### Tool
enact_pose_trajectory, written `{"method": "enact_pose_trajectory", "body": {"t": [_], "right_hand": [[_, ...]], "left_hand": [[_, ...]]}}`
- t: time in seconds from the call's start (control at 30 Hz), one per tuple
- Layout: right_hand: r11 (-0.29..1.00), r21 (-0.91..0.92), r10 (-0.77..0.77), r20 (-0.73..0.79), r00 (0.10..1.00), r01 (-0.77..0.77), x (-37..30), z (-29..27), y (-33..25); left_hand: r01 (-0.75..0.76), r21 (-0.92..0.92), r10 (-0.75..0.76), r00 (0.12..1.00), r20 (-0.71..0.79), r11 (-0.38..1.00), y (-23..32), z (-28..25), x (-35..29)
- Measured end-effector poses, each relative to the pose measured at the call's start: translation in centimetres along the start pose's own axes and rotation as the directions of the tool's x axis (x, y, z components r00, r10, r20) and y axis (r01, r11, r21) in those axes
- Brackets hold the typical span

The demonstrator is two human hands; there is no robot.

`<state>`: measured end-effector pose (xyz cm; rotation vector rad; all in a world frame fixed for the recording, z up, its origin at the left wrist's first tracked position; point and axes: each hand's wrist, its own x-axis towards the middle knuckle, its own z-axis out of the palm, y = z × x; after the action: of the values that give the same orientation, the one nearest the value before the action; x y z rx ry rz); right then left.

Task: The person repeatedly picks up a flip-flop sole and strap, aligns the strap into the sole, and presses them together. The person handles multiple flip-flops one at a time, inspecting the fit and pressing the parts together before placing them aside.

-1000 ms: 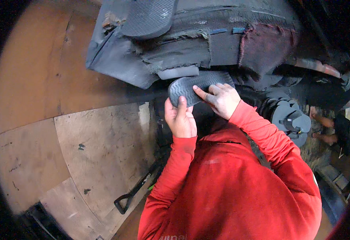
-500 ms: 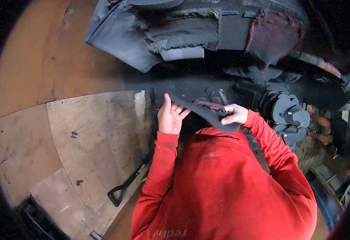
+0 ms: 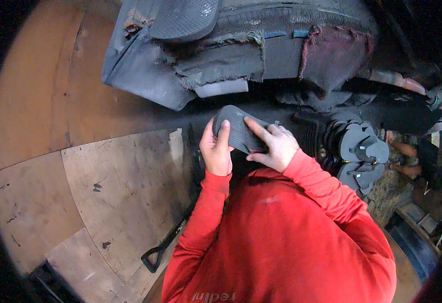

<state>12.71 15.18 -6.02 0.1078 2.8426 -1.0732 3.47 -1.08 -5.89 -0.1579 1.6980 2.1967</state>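
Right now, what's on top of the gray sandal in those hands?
On the gray sandal, the left hand rests its thumb and the right hand its fingers. A pale mark shows too. The part under the right hand is hidden.

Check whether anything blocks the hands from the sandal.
Nothing visible does: the left hand holds the sandal by its left side, thumb on top, and the right hand touches it directly.

Lettering (image 3: 214, 296) marks the red top (image 3: 281, 237), and blurred print (image 3: 238, 114) the held sole (image 3: 237, 132).
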Motion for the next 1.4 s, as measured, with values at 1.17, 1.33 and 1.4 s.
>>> {"method": "enact_pose_trajectory", "body": {"t": [1.17,1.33,1.4], "right_hand": [[0.924,-0.16,-0.347,0.033,0.937,0.348,6.0,-5.1,-3.0],[0.878,-0.163,-0.465,-0.061,0.883,0.451,5.4,-4.9,-6.0],[0.86,-0.167,-0.498,-0.065,0.865,0.483,5.0,-5.0,-7.2]], "left_hand": [[-0.256,0.007,0.251,0.94,-0.231,0.967,7.3,3.2,-3.1],[-0.325,0.075,0.333,0.916,-0.221,0.943,10.4,1.9,-5.8],[-0.353,0.104,0.368,0.901,-0.229,0.93,11.4,1.4,-7.1]]}}
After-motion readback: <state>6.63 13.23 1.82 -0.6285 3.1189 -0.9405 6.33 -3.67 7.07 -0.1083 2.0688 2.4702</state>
